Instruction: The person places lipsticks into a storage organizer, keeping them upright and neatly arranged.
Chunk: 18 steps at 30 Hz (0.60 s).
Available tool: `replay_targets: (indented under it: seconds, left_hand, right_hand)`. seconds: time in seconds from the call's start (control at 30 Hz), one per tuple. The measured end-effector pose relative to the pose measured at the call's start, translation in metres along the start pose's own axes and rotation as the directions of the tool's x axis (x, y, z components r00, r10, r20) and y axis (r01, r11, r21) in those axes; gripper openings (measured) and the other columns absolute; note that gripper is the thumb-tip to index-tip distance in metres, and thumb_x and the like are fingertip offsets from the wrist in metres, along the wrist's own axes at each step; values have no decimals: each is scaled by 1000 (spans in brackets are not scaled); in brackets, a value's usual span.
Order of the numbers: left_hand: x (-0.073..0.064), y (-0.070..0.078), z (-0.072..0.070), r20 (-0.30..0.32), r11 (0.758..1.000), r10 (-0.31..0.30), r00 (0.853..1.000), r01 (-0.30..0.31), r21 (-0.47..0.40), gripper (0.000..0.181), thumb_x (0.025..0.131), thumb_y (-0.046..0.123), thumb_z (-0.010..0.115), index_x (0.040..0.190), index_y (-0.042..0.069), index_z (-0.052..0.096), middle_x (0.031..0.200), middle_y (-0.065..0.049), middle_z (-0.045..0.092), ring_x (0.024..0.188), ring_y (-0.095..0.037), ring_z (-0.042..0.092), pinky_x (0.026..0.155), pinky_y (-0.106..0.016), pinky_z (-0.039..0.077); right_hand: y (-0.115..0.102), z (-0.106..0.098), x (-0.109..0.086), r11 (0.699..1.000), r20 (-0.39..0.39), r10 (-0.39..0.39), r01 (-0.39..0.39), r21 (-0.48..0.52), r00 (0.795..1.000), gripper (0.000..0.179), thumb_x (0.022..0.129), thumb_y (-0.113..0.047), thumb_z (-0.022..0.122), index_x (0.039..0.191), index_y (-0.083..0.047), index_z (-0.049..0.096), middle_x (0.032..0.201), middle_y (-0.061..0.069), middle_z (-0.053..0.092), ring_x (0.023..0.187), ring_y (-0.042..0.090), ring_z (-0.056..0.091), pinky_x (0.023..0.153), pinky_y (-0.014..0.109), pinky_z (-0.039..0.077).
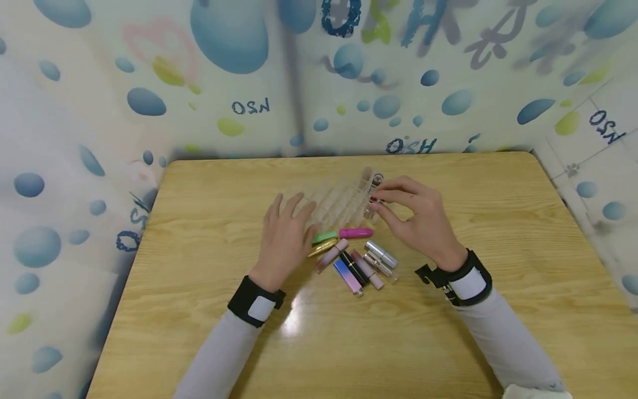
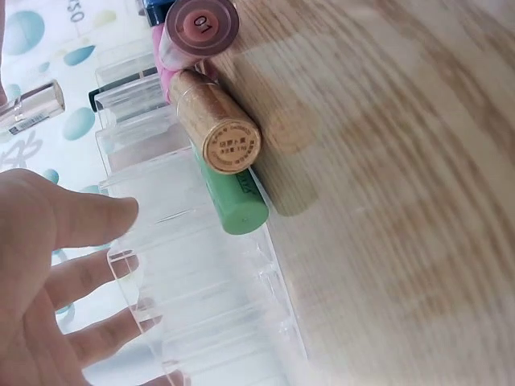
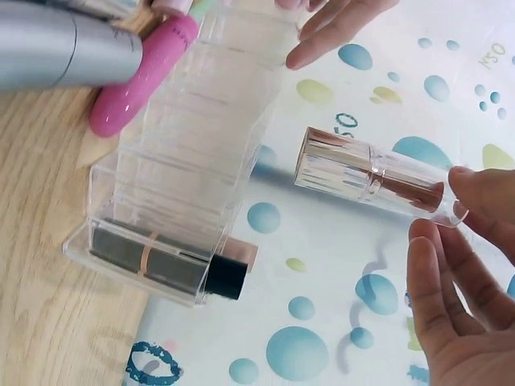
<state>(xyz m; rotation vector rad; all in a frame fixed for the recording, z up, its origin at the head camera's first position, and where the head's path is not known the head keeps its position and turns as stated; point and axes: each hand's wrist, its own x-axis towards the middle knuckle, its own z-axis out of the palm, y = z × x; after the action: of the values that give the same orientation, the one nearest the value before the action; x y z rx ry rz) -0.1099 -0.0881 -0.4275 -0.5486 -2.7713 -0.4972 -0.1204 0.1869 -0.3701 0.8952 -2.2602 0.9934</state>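
My right hand (image 1: 421, 221) pinches a shiny silver lipstick tube (image 3: 338, 165) by its clear end, between thumb and fingertips. In the right wrist view the tube is tilted, apart from the clear compartment organizer (image 3: 185, 153). A dark lipstick (image 3: 145, 253) with a rose-gold band lies in the organizer's end compartment. At the organizer's left end is my left hand (image 1: 284, 244), fingers spread and nearly straight. Its fingertips show through the clear plastic edge in the left wrist view. A green tube (image 2: 233, 197) and a gold lipstick (image 2: 213, 121) lie by the organizer's front edge.
In front of the organizer lie a magenta tube (image 1: 356, 233), a pinkish lip gloss (image 1: 331, 256), a black tube (image 1: 354, 269), a blue-pink lipstick (image 1: 347, 277), a mauve tube (image 1: 367, 270) and a silver tube (image 1: 381, 254). A patterned wall covering (image 1: 309, 83) stands behind the wooden table (image 1: 349, 343).
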Motion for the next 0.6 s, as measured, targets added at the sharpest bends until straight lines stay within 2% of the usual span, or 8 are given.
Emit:
replay_targets:
  seconds: [0.1, 0.23, 0.6]
  left_hand:
    - [0, -2, -1, -14, 999, 24, 1000, -24, 28, 44, 92, 20, 75, 134, 9, 70, 144, -20, 60, 139, -40, 50, 120, -61, 30]
    - [2, 0, 0, -12, 999, 40, 999, -40, 25, 44, 91, 17, 75, 134, 8, 70, 144, -20, 60, 139, -38, 51, 122, -59, 27]
    - [0, 0, -1, 19, 999, 4, 1000, -5, 35, 45, 93, 16, 74, 137, 9, 69, 148, -19, 58, 142, -42, 47, 119, -62, 31]
  right_hand:
    - [4, 1, 3, 1000, -7, 9, -9, -3, 1000, 18, 84, -3, 82, 102, -2, 82, 106, 10, 75, 94, 22, 72, 79, 35, 57]
    - [10, 0, 5, 1000, -28, 15, -16, -16, 999, 18, 83, -2, 82, 101, -1, 82, 105, 11, 75, 93, 23, 72, 78, 35, 57]
    - [24, 6, 17, 998, -57, 51, -50, 25, 997, 15, 83, -5, 84, 97, -2, 83, 99, 11, 75, 85, 23, 71, 74, 34, 53]
